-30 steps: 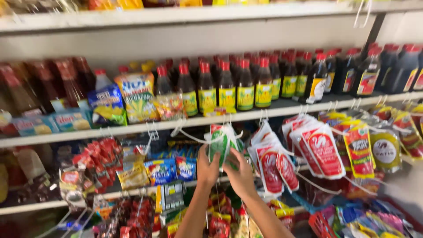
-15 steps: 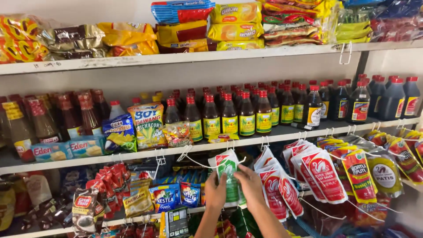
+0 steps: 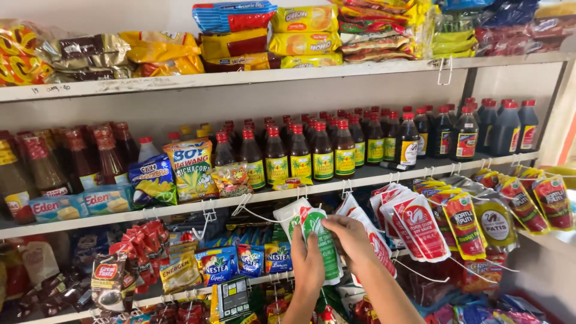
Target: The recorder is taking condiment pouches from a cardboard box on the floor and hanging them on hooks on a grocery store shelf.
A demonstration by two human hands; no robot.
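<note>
Both of my hands are on a bunch of white and green sauce pouches [image 3: 318, 234] that hang from a hook under the middle shelf [image 3: 180, 207]. My left hand [image 3: 308, 264] presses flat against the lower part of the front pouch. From the right, my right hand [image 3: 351, 237] grips the pouch's edge with curled fingers. Just to the right hang white and red pouches [image 3: 414, 225], touching my right hand's back.
Dark bottles with red caps [image 3: 312, 150] line the middle shelf, with snack bags [image 3: 192, 168] and blue boxes [image 3: 78, 204] to their left. Biscuit packs [image 3: 300, 33] fill the top shelf. More sachets [image 3: 522, 201] hang at right; small packets [image 3: 222, 264] hang below.
The view has tilted up, so the top shelf now shows. My hands have stayed on the green and white pouches, shifting slightly along them.
</note>
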